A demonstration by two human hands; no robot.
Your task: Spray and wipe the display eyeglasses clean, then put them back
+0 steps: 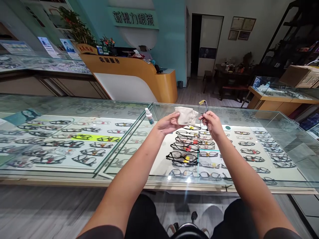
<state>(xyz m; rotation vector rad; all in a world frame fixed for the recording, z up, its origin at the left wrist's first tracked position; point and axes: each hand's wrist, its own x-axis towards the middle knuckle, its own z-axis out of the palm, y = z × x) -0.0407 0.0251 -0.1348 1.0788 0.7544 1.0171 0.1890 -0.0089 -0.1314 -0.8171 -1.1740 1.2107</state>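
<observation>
Forearms (136,166) cross the counter edge (184,188), hands (168,124) (213,124) gripping cloth (185,115) (left) and glasses (203,107) (right) in open air.

Folded cream square of cloth (187,116): matt, softly creased. Slim dark-rimmed eyeglasses (203,107): smooth rims, clear glossy lenses. Small white cylindrical bottle (149,117): smooth plastic, printed label. Broad clear showcase worktop (159,169): smooth polished glass, bright reflections; pale wood-look front edging (169,186). Thick-rimmed black eyeglasses (182,156): glossy, plastic-looking. Brown rectangular carton (294,74): matt cardboard. Plain black trouser legs (146,215): matt cloth. Grey plank floor (50,212): wood-grain finish, slight sheen.
</observation>
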